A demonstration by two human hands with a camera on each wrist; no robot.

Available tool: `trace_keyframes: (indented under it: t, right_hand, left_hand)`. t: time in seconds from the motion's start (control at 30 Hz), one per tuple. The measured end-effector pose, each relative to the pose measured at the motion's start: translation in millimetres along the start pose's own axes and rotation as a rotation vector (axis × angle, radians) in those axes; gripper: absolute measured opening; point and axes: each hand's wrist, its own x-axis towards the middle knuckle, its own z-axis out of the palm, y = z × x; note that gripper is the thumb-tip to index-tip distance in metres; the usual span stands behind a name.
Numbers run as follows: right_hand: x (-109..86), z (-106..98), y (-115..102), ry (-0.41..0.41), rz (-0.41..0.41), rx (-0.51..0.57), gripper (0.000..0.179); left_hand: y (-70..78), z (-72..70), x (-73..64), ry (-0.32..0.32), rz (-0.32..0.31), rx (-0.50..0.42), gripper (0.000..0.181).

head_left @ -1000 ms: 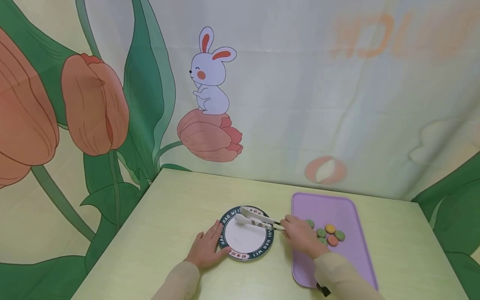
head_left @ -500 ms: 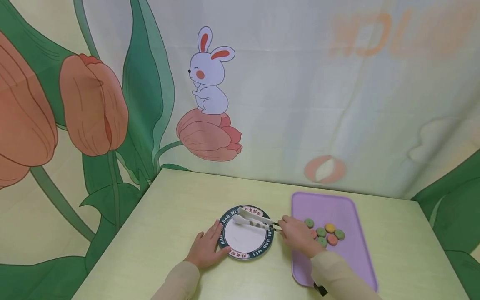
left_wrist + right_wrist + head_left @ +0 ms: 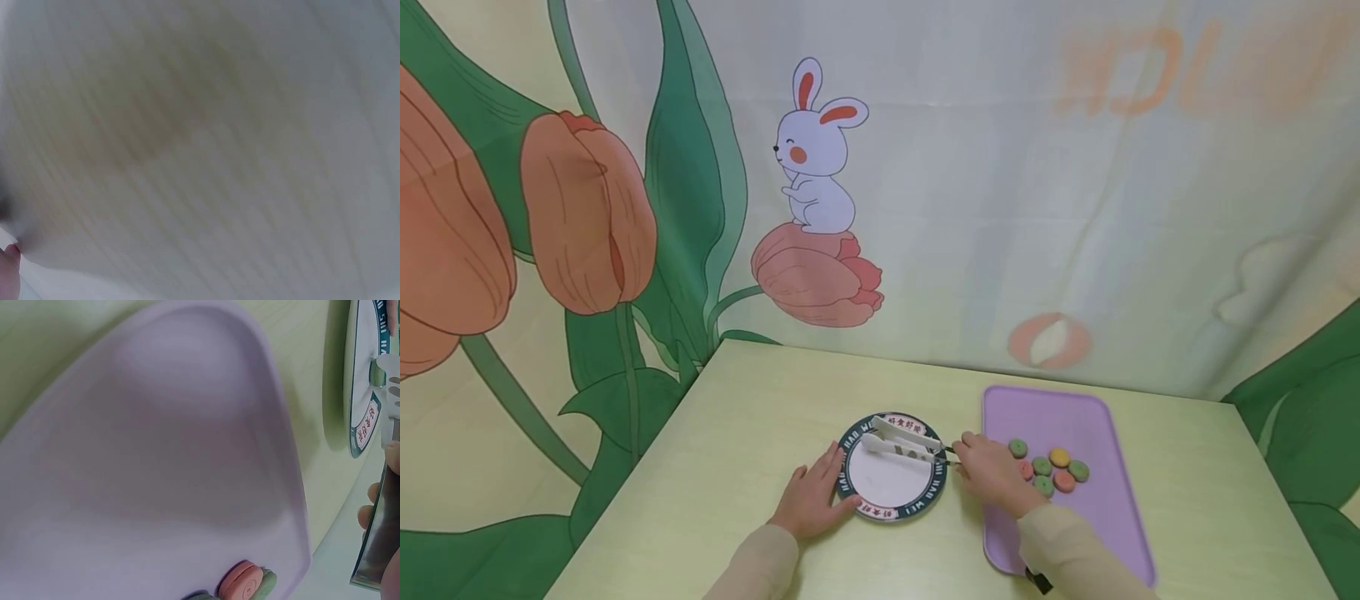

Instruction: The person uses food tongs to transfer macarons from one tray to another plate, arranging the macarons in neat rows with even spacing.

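My right hand point(image 3: 995, 473) has edged toward my left hand point(image 3: 811, 497), gripping metal-handled tongs point(image 3: 906, 452) over the round plate point(image 3: 883, 485) lettered "HAO"; something green point(image 3: 377, 374), perhaps a biscuit, shows between their tips. My left fingers lie straight against the plate's rim. Embossed discs point(image 3: 1059, 457) dot the purple tray point(image 3: 1052, 414) beside my right.

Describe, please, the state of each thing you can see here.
White round plate with dark rim: face up.
White-tipped metal tongs: parted, over the plate.
Small green piece: at the tong tips; whether gripped, unclear.
Purple rectangular tray: lying flat.
Round green, pink, yellow pieces: clustered on the tray.
Left hand: fingers straight, touching the plate.
Right hand: gripping the tongs.
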Motion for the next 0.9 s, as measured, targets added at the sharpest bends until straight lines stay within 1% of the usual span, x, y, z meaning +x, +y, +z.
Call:
trace_keyframes:
  t: [0.33,0.53,0.73,0.8,0.9]
  right_hand:
    - [-5.8,-5.8,2.0,0.013,-0.007,-0.014,0.018]
    - [-11.2,-5.3,8.6,0.057,-0.019,-0.024,0.018]
    - [-18.0,-8.0,13.8,0.112,-0.037,-0.014,0.017]
    - [-20.6,-9.9,15.4,0.122,-0.042,-0.012,0.017]
    - [-24.9,-13.4,18.1,0.116,-0.037,-0.017,0.017]
  left_hand:
    - [-2.1,2.4,-2.0,0.000,-0.008,-0.002,0.084]
    - [-1.1,0.2,-2.0,-0.002,-0.014,-0.002,0.084]
    - [0.9,-1.1,-1.6,0.007,-0.006,-0.010,0.083]
    - [1.4,-1.4,-1.2,0.006,-0.006,-0.011,0.083]
    - [1.8,-0.9,-0.1,0.007,-0.004,-0.012,0.083]
